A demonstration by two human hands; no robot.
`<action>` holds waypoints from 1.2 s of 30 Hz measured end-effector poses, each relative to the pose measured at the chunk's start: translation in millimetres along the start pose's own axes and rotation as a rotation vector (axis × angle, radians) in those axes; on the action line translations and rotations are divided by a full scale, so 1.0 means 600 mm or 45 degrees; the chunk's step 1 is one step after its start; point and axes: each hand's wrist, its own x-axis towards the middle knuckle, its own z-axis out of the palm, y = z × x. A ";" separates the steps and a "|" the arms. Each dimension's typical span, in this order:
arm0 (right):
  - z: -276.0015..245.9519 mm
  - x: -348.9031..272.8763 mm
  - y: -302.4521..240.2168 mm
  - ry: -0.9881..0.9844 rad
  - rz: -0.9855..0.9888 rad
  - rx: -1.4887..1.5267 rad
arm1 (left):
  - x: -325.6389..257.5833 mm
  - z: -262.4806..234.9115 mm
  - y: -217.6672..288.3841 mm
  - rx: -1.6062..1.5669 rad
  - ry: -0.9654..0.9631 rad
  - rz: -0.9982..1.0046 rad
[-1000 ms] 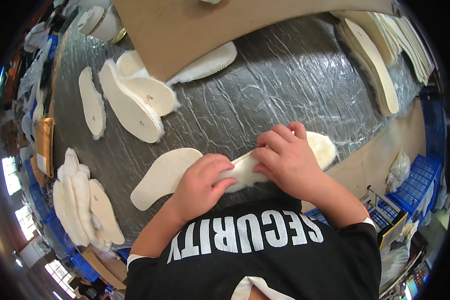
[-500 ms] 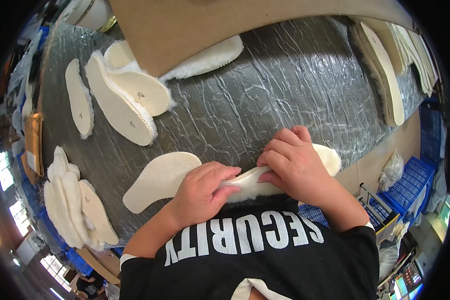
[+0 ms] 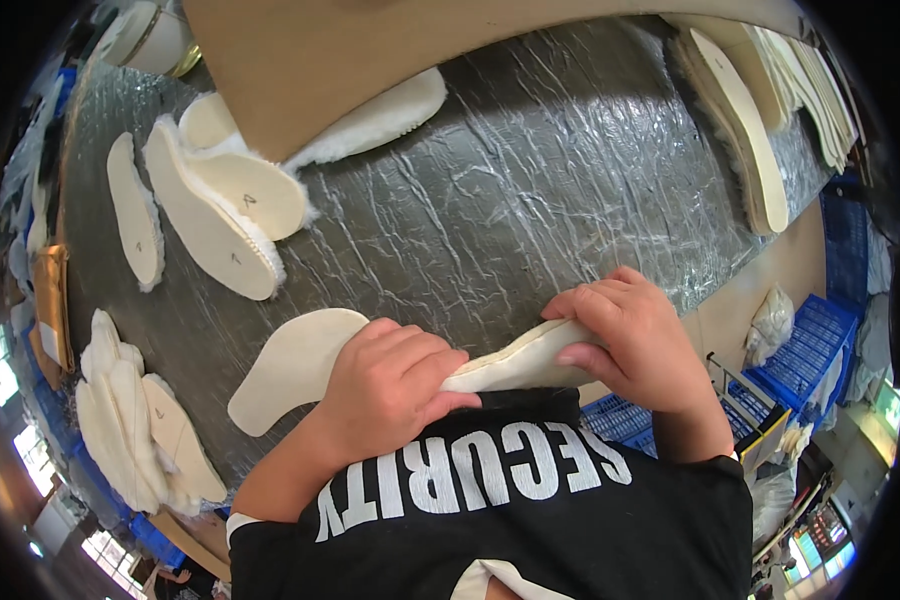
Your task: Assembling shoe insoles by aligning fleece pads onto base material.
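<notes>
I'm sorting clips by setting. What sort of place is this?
Probably a footwear workshop: fleecy insoles lie in stacks on a wrapped bench, both hands fold another insole, and blue crates stand below.

Both hands grip a cream fleece-lined insole (image 3: 515, 362) at the near edge of the tabletop (image 3: 530, 190), which is covered in wrinkled grey plastic. The left hand (image 3: 390, 385) pinches one end, the right hand (image 3: 635, 335) curls over the other. Just beside the left hand a flat insole (image 3: 290, 365) lies on the tabletop. Farther off are more fleecy insoles (image 3: 215, 215), a stack of them (image 3: 135, 425) at the left edge, another stack (image 3: 750, 130) at the right, and a cardboard sheet (image 3: 390, 50) at the far side.
</notes>
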 end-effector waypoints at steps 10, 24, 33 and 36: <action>0.014 -0.015 -0.003 0.150 0.100 0.158 | 0.046 0.000 0.028 0.161 0.020 0.051; 0.010 0.033 0.019 -0.725 0.485 0.804 | 0.044 0.017 0.039 0.140 -0.121 0.268; 0.032 0.021 0.015 -0.599 0.604 0.837 | 0.043 0.021 0.046 0.162 -0.252 0.146; 0.041 0.013 0.014 -0.492 0.551 0.753 | 0.039 0.024 0.045 0.190 -0.287 0.271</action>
